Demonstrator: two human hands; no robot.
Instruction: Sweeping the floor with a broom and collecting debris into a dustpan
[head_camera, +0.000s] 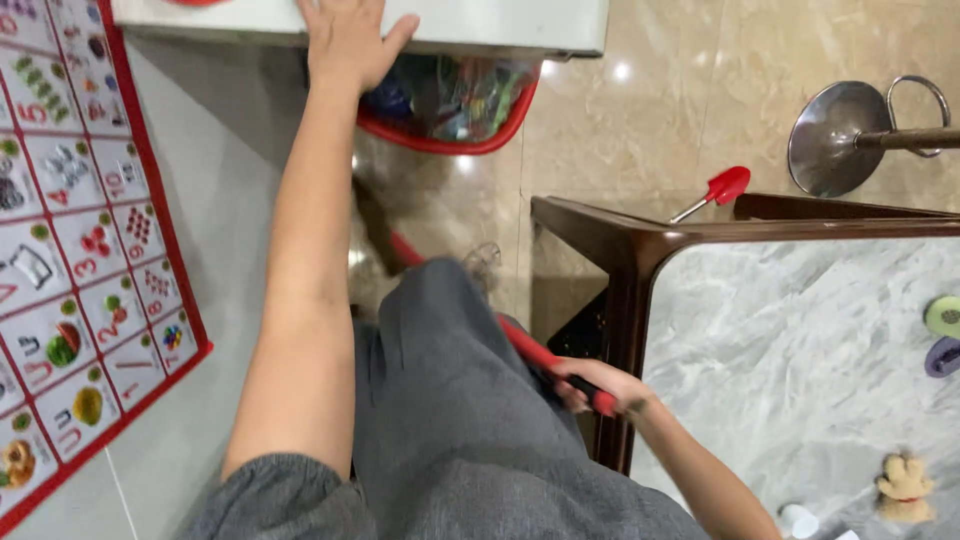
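Observation:
My left hand (347, 40) lies flat, fingers spread, on the edge of a white surface (500, 25) at the top of the view, arm stretched forward. My right hand (597, 385) is closed around a red broom handle (520, 345) beside the corner of a marble-topped table (800, 340). The handle runs up and left across my grey trousers (450, 400) to a dark blurred brush head (375, 225) on the tiled floor.
A red-rimmed basket (450, 110) of mixed items sits under the white surface. A picture chart with a red border (80, 240) hangs on the left wall. A red spatula (718, 190), a metal stool base (840, 135) and small toys (905, 487) are at right.

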